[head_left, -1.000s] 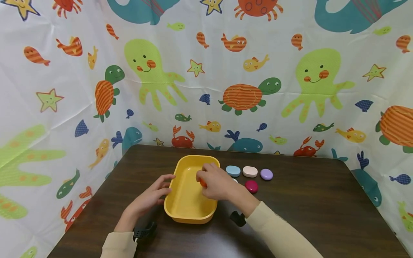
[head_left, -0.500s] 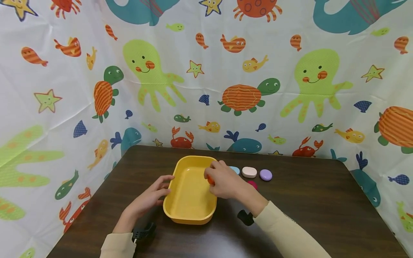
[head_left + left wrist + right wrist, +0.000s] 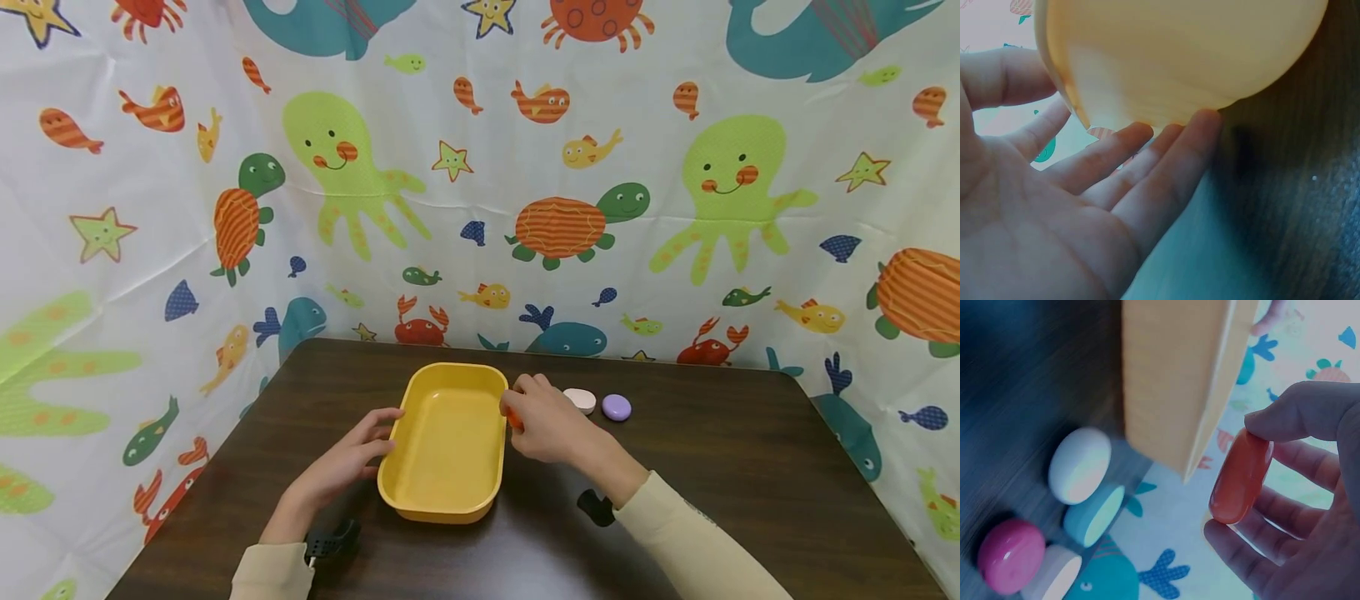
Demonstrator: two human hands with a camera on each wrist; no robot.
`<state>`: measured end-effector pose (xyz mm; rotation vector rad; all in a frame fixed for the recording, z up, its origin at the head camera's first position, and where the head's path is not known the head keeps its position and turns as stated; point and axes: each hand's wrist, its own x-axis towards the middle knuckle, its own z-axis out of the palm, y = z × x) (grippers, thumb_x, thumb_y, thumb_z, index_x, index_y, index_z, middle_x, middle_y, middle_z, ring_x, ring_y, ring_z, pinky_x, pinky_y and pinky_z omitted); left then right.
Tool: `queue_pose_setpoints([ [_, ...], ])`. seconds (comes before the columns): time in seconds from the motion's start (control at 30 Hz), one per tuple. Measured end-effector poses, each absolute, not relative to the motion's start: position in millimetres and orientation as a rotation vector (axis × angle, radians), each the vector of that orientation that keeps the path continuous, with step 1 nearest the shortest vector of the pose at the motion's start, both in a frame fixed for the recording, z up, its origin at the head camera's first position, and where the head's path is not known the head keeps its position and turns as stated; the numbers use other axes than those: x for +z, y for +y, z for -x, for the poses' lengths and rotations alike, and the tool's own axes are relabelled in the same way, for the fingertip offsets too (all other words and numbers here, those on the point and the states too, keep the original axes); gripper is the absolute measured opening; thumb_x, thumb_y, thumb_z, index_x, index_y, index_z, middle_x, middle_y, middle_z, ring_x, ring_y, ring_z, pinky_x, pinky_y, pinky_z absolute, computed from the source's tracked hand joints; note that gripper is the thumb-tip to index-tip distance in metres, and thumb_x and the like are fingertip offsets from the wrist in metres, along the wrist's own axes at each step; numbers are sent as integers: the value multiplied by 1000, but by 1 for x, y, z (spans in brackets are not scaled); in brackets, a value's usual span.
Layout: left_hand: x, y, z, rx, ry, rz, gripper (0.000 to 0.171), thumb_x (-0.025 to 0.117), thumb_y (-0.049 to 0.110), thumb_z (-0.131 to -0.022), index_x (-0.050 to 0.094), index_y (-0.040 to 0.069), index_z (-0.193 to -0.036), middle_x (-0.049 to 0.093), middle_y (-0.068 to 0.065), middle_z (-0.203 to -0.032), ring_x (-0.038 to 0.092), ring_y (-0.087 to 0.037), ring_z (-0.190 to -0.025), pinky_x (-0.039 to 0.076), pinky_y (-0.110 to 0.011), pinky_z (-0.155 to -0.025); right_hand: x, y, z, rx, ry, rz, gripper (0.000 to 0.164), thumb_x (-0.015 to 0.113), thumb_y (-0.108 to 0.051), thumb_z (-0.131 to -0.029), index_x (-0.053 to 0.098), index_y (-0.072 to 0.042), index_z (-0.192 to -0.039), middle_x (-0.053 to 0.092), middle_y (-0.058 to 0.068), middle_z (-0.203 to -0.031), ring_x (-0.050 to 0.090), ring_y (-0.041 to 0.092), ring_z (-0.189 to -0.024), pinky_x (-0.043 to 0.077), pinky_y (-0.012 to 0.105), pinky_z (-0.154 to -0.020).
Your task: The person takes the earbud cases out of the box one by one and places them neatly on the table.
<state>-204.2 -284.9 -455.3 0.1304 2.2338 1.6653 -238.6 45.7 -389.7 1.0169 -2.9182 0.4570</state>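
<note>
1. Orange pebble [image 3: 1241,478]: it was pinched between thumb and fingers of the right hand [image 3: 551,421], just outside the right rim of the yellow tray [image 3: 450,442]. A second before, the same pebble had been held over the tray's interior; it had since been carried out across the rim toward the loose pebbles, so it is judged to have been taken out rather than put in.
2. Left hand [image 3: 341,458]: its grip was relaxed, with straight fingers [image 3: 1166,162] laid against the tray's left outer wall, as in the earlier views; nothing was held.
3. Yellow tray: it was seen to hold nothing in the head view and rested on the dark worktop [image 3: 750,492].
4. Loose pebbles: a white one [image 3: 1079,465], a blue one [image 3: 1094,515], a magenta one [image 3: 1010,556] and a cream one [image 3: 581,400] were grouped just right of the tray, with a lilac one [image 3: 617,407] beside the cream; several were hidden by the right hand in the head view.
</note>
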Motion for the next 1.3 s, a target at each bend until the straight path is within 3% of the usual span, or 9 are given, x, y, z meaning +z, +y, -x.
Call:
queue_pose_setpoints([
  [0.33, -458, -285, 205, 1674, 2222, -151, 54, 54, 23, -105, 30, 15, -154, 35, -25, -156, 47, -40, -134, 45, -63, -103, -398, 68, 242, 454, -2931, -989, 24, 77, -13, -84, 70, -13, -106, 54, 3, -102, 46, 21, -95, 48, 34, -78],
  [0.63, -458, -285, 205, 1679, 2214, -153, 54, 52, 22, -106, 29, 14, -154, 36, -26, -155, 48, -40, -132, 46, -62, -103, -403, 88, 245, 399, -2947, -951, 25, 77, -11, -79, 69, -13, -103, 54, 4, -98, 46, 22, -91, 46, 33, -71],
  [1.3, -457, -284, 204, 1678, 2215, -144, 52, 50, 19, -106, 29, 14, -154, 37, -26, -154, 49, -40, -132, 46, -61, -103, -409, 128, 254, 386, -3041, -822, 26, 78, -11, -79, 69, -14, -103, 54, 4, -99, 47, 24, -96, 51, 36, -74],
])
